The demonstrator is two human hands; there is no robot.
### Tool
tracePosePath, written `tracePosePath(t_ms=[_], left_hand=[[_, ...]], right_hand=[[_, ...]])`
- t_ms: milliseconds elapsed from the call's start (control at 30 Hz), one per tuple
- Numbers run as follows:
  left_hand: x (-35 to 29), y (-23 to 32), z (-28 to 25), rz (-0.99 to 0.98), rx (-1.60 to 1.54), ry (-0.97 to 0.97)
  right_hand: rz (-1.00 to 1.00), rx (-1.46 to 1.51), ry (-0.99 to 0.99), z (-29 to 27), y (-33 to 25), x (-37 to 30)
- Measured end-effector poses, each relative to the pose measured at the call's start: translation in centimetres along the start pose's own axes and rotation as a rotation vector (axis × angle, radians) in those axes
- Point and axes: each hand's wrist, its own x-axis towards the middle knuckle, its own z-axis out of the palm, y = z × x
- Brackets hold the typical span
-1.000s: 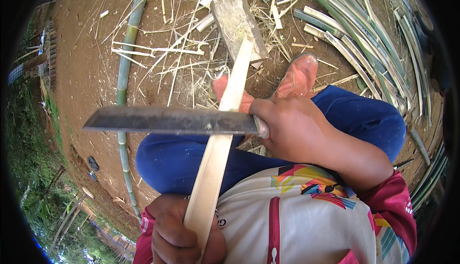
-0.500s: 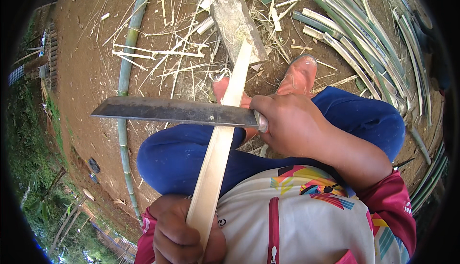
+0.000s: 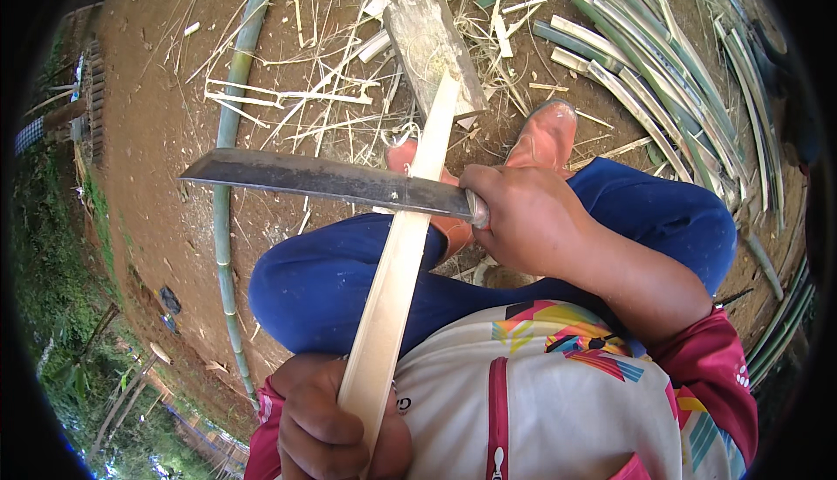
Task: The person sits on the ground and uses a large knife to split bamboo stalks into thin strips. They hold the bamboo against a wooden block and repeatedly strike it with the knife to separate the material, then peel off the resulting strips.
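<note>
A long pale bamboo slat point(image 3: 397, 262) runs from my lap up to a grey wooden block point(image 3: 433, 48) on the dirt, its far tip resting on the block. My left hand point(image 3: 327, 419) grips the slat's near end at the bottom of the view. My right hand point(image 3: 523, 218) is closed on the handle of a long dark knife point(image 3: 323, 179). The blade lies crosswise over the slat, pointing left, and crosses it about halfway up. My knees in blue trousers are bent beneath the slat.
A long green bamboo pole point(image 3: 228, 157) lies on the dirt at the left. Several split green bamboo strips point(image 3: 663, 70) are piled at the upper right. Thin shavings and splinters point(image 3: 296, 96) litter the ground around the block. My orange shoes point(image 3: 545, 136) stand beside it.
The knife has moved up along the slat, away from me, and its tip has tilted slightly upward. My left hand keeps its grip on the slat.
</note>
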Motion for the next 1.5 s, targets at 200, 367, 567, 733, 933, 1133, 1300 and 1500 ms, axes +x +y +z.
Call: tracePosePath(t_ms=[200,367,567,733,933,1133,1300,1500], left_hand=[[-0.5,0.4,-1.0,0.03,-0.033,-0.052],[-0.2,-0.2,0.2,-0.009,-0.01,0.016],[-0.2,-0.1,-0.8,0.039,-0.064,-0.055],[-2.1,1.3,-2.8,0.049,-0.017,-0.034],[0.4,-0.7,0.9,-0.08,-0.095,-0.026],[0.5,-0.8,1.0,-0.094,-0.08,-0.04],[0.6,-0.9,1.2,-0.07,-0.084,-0.007],[0.6,-1.2,1.3,-0.059,-0.094,0.01]], right_hand=[[0.017,-0.041,-0.022,0.0,-0.2,0.4],[-0.001,-0.004,-0.021,-0.2,-0.4,-0.2],[0.083,0.007,-0.043,0.2,0.7,0.9],[0.093,0.001,-0.053,0.1,0.9,1.0],[0.093,0.017,-0.022,0.6,1.1,1.3],[0.137,0.005,-0.03,0.5,1.4,1.6],[0.122,-0.002,-0.024,0.8,1.8,2.1],[0.15,-0.049,-0.048,0.6,1.9,2.6]])
